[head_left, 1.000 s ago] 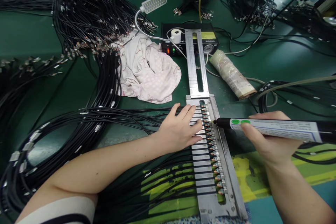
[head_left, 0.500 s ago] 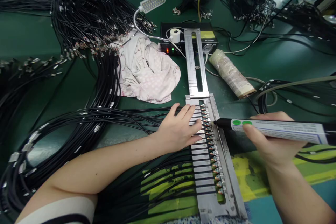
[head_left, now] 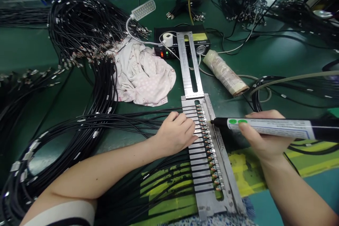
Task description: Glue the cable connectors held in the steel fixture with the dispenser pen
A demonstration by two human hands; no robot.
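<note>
Head view: marker (head_left: 275, 129), black-tipped and white-labelled, sits in the right hand (head_left: 267, 144), whose fingers are closed round the barrel with the thumb pressed near two green dots. Its tip points left, just beside the row of connectors (head_left: 212, 152) on the metal fixture (head_left: 208, 203); whether it touches cannot be told. The left hand (head_left: 176, 130) is half closed, fingers curled, over the black cables (head_left: 127, 116) at the fixture's left side; what it grips underneath is hidden. The fixture runs inward from the near edge of the green worktop (head_left: 26, 49), cables lying side by side across it. Beyond it, a slotted metal plate (head_left: 187, 86) leans on a black box (head_left: 172, 48) towards the far edge. Left of the plate lies a crumpled cloth (head_left: 145, 74); right of it, a wrapped roll (head_left: 226, 74). A large cable bundle (head_left: 76, 21) fills the far left corner area.
</note>
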